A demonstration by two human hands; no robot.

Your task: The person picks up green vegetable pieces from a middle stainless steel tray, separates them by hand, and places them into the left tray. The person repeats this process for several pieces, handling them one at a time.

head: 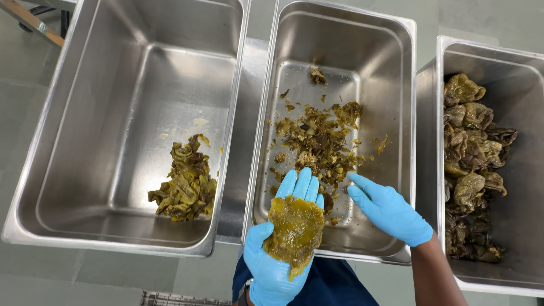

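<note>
Flattened olive-green roasted pepper — limp, glistening

Left pan has a small heap of cleaned peppers down at its 5 o'clock corner. Right pan is loaded with whole dark roasted ones. Green floor underneath, wooden strip at 11 o'clock.

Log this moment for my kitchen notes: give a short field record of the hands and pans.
left hand: gloved blue, palm up, flattened green pepper lying on it
right hand: gloved blue, empty, fingers over middle pan
left pan: small pile of cleaned green strips
middle pan: scattered skins and scraps
right pan: heap of dark whole peppers
</note>
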